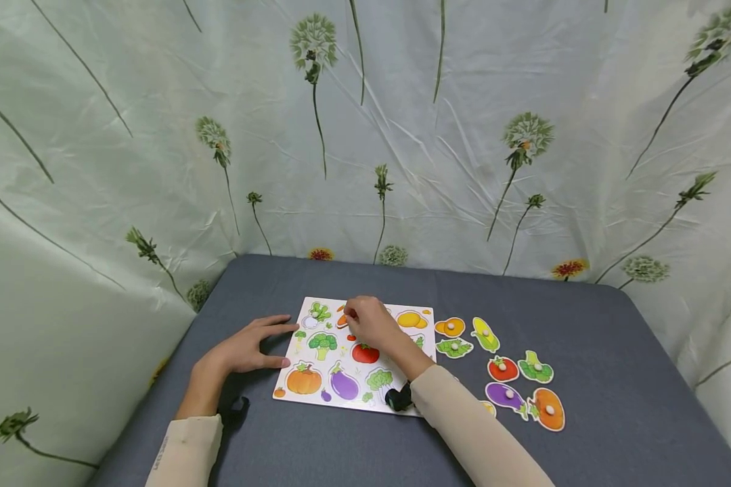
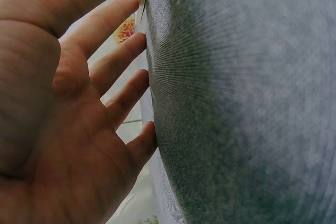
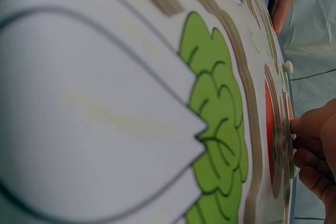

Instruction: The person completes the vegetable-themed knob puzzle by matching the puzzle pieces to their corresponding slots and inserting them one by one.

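A white vegetable puzzle board (image 1: pixel 356 369) lies on the dark table. Between thumb and fingers, my right hand (image 1: pixel 374 326) pinches a carrot puzzle piece (image 1: pixel 342 321) over the upper part of the board. The right wrist view shows those fingertips (image 3: pixel 310 124) against the edge-on piece, whose underside is hidden. My left hand (image 1: pixel 244 348) lies spread at the board's left side, thumb and fingertips touching its edge. Straight, parted fingers (image 2: pixel 123 59) show in the left wrist view. A small white knob (image 3: pixel 287 67) stands up from the board in the right wrist view.
Right of the board lie loose knobbed pieces: an orange one (image 1: pixel 450 327), corn (image 1: pixel 485 335), a pea pod (image 1: pixel 454 348), a tomato (image 1: pixel 503 369), a green leafy one (image 1: pixel 535 367), an eggplant (image 1: pixel 506 397) and a pumpkin (image 1: pixel 547 409). A flower-printed curtain (image 1: pixel 365 135) hangs behind the table.
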Motion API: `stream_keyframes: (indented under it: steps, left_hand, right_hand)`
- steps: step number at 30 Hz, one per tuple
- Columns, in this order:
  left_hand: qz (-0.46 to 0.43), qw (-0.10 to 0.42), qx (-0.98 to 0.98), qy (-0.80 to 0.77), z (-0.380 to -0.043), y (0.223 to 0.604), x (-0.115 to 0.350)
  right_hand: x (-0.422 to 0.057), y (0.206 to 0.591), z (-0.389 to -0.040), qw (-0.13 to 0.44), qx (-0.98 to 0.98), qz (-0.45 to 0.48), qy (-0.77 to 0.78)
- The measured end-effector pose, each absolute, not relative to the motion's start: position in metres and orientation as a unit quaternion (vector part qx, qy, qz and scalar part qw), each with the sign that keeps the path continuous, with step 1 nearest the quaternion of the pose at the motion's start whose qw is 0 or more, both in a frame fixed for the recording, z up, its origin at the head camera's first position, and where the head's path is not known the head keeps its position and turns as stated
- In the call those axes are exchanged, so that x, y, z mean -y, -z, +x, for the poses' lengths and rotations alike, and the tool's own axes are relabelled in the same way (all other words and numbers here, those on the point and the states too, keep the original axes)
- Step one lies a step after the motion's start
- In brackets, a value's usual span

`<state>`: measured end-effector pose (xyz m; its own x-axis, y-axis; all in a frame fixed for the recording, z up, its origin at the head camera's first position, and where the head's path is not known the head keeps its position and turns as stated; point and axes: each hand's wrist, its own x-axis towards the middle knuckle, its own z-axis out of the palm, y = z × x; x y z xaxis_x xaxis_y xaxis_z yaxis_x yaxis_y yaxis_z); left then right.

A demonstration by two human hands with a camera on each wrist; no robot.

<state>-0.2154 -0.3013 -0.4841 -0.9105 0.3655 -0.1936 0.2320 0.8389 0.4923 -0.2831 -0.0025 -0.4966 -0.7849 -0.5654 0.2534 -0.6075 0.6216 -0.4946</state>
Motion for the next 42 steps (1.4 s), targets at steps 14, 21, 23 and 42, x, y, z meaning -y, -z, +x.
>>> stream_keyframes:
  steps: [14,21,23,42]
  left_hand:
    - [0.162,0.145,-0.949,-0.228,-0.219,0.483,0.301]
    - [0.164,0.145,-0.949,-0.226,-0.220,0.483,0.301]
    - [0.167,0.143,-0.949,-0.226,-0.220,0.483,0.300]
    - [0.172,0.133,-0.948,-0.230,-0.215,0.481,0.301]
  right_hand:
    - [0.002,0.492,-0.277,0.018,0.904,0.316,-0.286]
    - [0.000,0.492,-0.277,0.009,0.907,0.306,-0.289]
    - [0.000,0.492,-0.278,0.005,0.907,0.306,-0.290]
    - [-0.018,0.468,-0.279,-0.007,0.895,0.334,-0.296]
